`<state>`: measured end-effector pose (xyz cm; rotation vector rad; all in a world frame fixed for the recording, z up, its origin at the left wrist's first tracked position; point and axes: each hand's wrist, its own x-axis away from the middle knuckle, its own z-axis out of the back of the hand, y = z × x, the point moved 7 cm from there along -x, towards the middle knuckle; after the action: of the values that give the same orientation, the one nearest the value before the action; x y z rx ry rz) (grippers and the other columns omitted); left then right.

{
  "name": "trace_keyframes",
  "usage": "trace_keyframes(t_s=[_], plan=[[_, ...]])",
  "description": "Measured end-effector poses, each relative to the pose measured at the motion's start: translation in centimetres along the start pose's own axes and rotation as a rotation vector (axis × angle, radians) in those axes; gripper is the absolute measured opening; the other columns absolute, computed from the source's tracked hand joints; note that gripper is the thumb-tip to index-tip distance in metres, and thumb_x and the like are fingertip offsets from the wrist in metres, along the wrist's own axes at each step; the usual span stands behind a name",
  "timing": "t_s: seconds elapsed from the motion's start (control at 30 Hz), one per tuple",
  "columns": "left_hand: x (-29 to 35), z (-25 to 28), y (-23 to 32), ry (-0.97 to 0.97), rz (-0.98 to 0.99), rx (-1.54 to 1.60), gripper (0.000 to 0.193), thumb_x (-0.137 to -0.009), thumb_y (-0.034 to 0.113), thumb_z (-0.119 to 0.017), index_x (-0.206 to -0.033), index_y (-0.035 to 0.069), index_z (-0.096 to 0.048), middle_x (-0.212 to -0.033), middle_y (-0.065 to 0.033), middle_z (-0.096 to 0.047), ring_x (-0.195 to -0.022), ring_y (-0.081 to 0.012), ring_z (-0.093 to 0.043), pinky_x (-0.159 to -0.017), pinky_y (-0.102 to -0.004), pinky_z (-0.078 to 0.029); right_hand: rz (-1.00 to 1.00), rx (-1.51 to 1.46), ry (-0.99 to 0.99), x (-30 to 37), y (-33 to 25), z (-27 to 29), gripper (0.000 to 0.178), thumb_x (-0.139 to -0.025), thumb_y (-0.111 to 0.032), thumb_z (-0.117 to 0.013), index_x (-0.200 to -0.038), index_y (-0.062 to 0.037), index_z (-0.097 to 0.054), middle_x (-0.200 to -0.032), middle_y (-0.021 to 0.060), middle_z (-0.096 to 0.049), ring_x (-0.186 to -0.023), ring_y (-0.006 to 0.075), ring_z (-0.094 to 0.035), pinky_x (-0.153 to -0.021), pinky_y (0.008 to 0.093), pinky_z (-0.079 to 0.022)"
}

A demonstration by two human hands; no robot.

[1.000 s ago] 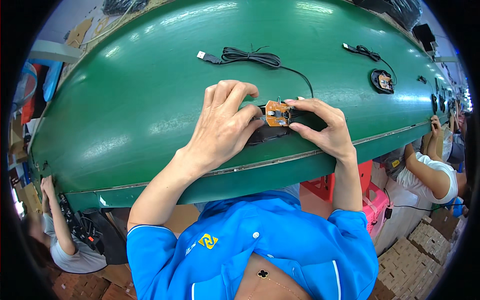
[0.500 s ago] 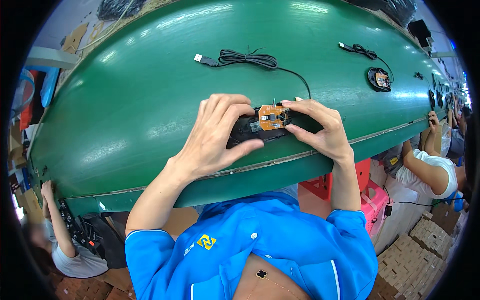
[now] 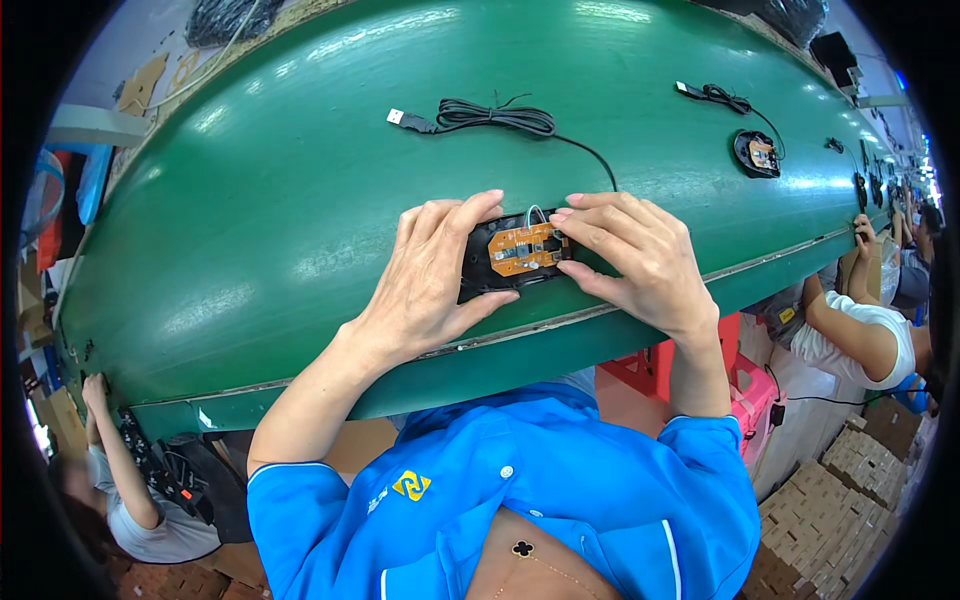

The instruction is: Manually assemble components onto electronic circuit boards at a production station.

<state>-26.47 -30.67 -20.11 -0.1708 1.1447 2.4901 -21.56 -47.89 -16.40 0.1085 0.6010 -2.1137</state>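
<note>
A black computer mouse base (image 3: 478, 272) lies near the front edge of the green work surface, between my two hands. My left hand (image 3: 420, 275) is curved around the left end of the base, fingers on the far side and thumb on the near side. An orange circuit board (image 3: 507, 254) lies in the base, with thin pale wires looping up from its far edge. At the right end, my right hand (image 3: 645, 255) pinches the board, fingers beyond it and thumb in front. The mouse's coiled black cable (image 3: 495, 115) rests farther back, its USB plug (image 3: 408, 121) pointing left.
Another opened mouse (image 3: 756, 154) with a cable (image 3: 728, 100) lies at the right, and more mice follow down the green surface (image 3: 280, 230). Co-workers sit at both sides. A pink crate (image 3: 752, 400) and stacked cartons (image 3: 825, 520) stand below at the right.
The circuit board has shifted left and now lies lower and flatter in the mouse base. My right hand moved with it; its fingers are closer together. My left hand stays around the base.
</note>
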Motion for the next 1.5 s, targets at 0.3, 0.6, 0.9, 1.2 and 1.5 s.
trace_keyframes(t_s=[0.3,0.6,0.9,1.2,1.5], plan=[[0.4,0.4,0.0,-0.02,-0.048,-0.044,0.066,-0.074,0.019,-0.085,-0.131,0.01,-0.056,-0.133,-0.0089,-0.056,-0.115,-0.0272,-0.05,-0.1,-0.0422,-0.037,-0.015,0.07,-0.062,-0.6,-1.0,-0.8,0.045,-0.076,-0.012,-0.079,-0.119,-0.0082,-0.069,-0.112,0.0049,-0.064,-0.114,0.025,-0.062,-0.089,0.0367,-0.052],[0.9,0.4,0.0,-0.044,-0.078,-0.111,0.048,-0.077,0.023,-0.083,-0.119,0.011,-0.065,-0.136,-0.0097,-0.054,-0.116,-0.028,-0.049,-0.099,-0.0435,-0.037,-0.095,-0.091,-0.019,0.2,-0.2,-1.7,0.045,-0.078,-0.014,-0.08,-0.121,-0.0089,-0.068,-0.116,0.0061,-0.06,-0.111,0.0252,-0.055,-0.093,0.0362,-0.048],[1.1,0.5,-0.1,-0.043,-0.098,-0.106,0.049,-0.077,0.023,-0.083,-0.121,0.011,-0.064,-0.137,-0.0099,-0.054,-0.116,-0.0281,-0.049,-0.099,-0.0438,-0.038,-0.227,-0.155,-0.074,-0.1,0.2,-2.2,0.045,-0.08,-0.018,-0.081,-0.122,-0.0118,-0.068,-0.115,0.0069,-0.054,-0.107,0.0245,-0.045,-0.095,0.0353,-0.041],[1.2,0.5,-0.3,-0.054,-0.103,-0.107,0.054,-0.078,0.024,-0.082,-0.127,0.012,-0.063,-0.136,-0.0106,-0.054,-0.116,-0.0284,-0.049,-0.1,-0.0435,-0.038,-0.274,-0.213,-0.128,0.2,0.6,-3.3,0.038,-0.085,-0.024,-0.078,-0.121,-0.0155,-0.07,-0.112,0.0055,-0.052,-0.105,0.0242,-0.042,-0.096,0.0377,-0.033],[0.4,0.7,0.1,-0.132,-0.105,-0.211,0.063,-0.082,0.028,-0.079,-0.14,0.016,-0.056,-0.132,-0.011,-0.052,-0.116,-0.0288,-0.049,-0.1,-0.0428,-0.038,-0.222,-0.055,-0.15,-0.3,0.2,-3.0,0.035,-0.085,-0.027,-0.078,-0.118,-0.016,-0.07,-0.113,0.0053,-0.053,-0.105,0.0247,-0.042,-0.097,0.0382,-0.034]])
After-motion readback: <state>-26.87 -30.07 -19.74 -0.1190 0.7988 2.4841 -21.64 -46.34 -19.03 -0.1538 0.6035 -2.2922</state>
